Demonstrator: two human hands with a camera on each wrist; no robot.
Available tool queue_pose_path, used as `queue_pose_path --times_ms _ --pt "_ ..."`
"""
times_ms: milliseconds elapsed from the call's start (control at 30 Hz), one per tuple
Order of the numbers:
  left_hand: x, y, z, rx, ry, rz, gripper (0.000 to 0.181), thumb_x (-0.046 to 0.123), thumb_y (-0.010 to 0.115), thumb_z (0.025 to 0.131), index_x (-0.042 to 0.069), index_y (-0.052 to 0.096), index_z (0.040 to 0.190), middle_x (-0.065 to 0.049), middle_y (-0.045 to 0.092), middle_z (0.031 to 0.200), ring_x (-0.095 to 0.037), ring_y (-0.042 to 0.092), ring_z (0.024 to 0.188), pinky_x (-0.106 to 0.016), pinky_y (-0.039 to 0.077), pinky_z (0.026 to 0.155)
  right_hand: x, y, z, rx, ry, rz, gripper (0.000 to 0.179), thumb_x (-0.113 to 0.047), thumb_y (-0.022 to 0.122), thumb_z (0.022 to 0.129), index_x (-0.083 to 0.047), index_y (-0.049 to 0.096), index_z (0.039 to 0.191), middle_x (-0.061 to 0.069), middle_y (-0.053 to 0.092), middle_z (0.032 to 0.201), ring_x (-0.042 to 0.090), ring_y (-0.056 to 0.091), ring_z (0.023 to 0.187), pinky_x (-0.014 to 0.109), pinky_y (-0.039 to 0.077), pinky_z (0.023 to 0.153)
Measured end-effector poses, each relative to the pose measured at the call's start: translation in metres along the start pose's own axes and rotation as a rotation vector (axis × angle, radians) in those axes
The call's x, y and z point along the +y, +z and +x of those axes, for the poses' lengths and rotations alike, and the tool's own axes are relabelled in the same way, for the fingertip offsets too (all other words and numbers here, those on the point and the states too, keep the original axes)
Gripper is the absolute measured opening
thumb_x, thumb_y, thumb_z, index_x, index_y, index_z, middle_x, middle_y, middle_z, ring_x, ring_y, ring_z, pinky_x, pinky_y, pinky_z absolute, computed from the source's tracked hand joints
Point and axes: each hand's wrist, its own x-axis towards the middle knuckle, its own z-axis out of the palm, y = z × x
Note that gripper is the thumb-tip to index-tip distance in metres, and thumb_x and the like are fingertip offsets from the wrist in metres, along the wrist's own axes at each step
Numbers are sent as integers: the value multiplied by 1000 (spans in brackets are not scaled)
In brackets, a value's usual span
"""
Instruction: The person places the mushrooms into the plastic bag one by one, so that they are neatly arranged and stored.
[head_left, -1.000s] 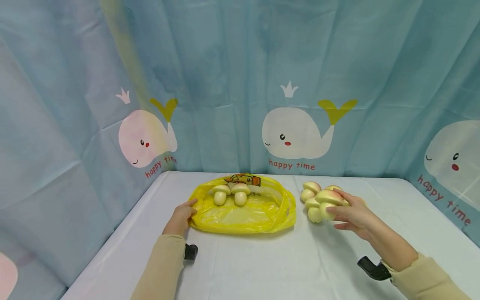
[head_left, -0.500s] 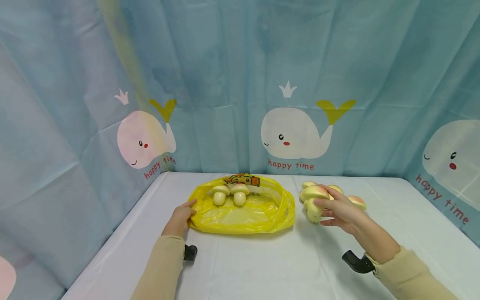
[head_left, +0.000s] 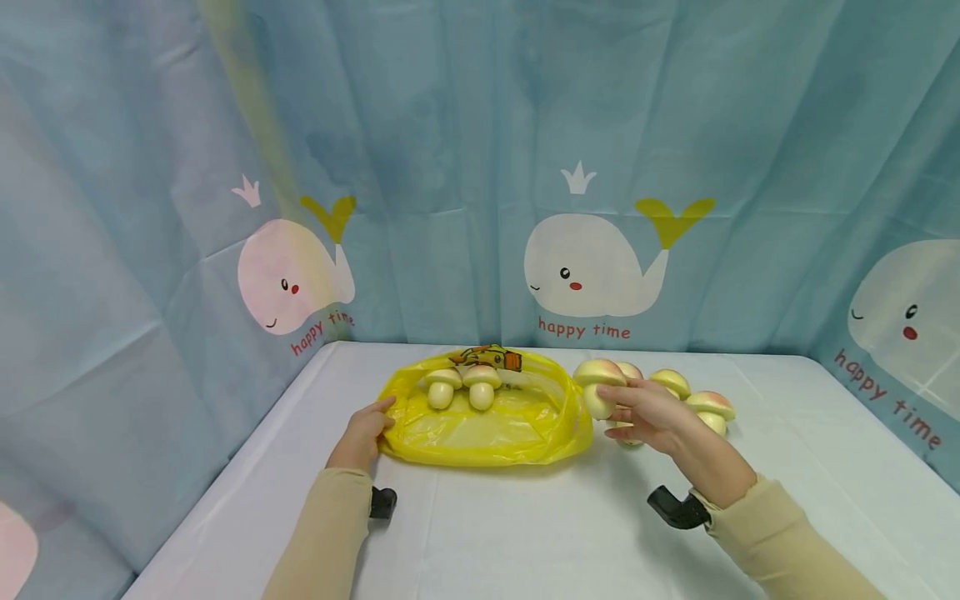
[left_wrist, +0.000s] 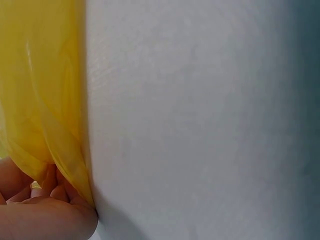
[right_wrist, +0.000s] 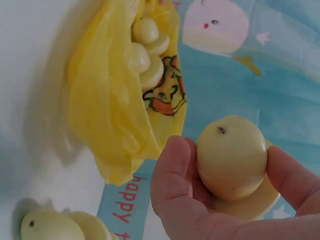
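My right hand (head_left: 658, 414) pinches a toy mushroom (head_left: 598, 372) between thumb and fingers, cap up, at the right rim of a yellow plastic bag (head_left: 480, 456). In the right wrist view, the pale rounded stem (right_wrist: 232, 155) of that mushroom faces the camera. On the left, my left hand (head_left: 362, 435) holds the bag's edge; its curled fingers (left_wrist: 47, 177) are partly hidden by the film in the left wrist view. Two similar mushrooms (head_left: 481, 385) lie side by side inside the spread-open bag, near its printed duck picture (head_left: 491, 358).
Several more toy mushrooms (head_left: 711, 408) sit on the white-covered table (head_left: 495, 533) to the right, some partly hidden behind my right hand. A blue curtain (head_left: 450, 167) with whale prints hangs along the back and sides.
My right hand has carried the held mushroom leftward from the group to the bag's right rim. The left hand and the bag have stayed in place.
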Motion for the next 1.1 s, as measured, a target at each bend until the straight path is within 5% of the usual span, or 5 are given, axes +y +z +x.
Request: queue_pose_path --times_ms 233,500,1100 --pt "-8 -7 17 -17 19 -10 55 -10 47 93 8 46 145 -23 9 159 -34 30 136 -33 41 97 -4 15 13 2 25 74 41 -19 60 97 2 45 130 1 62 92 17 58 85 39 48 84" --pt "2 -1 1 -11 -9 -10 57 -13 36 94 1 33 149 -23 6 159 -34 21 139 -39 32 107 -4 35 23 51 53 95 47 -15 59 97 7 39 133 4 56 98 21 54 91 49 41 99" --pt "3 1 -2 0 -14 -6 56 -13 36 95 2 34 149 -22 7 160 -35 21 140 -42 30 110 1 51 43 43 86 143 34 -12 61 96 5 48 122 7 58 95 20 55 85 34 50 83"
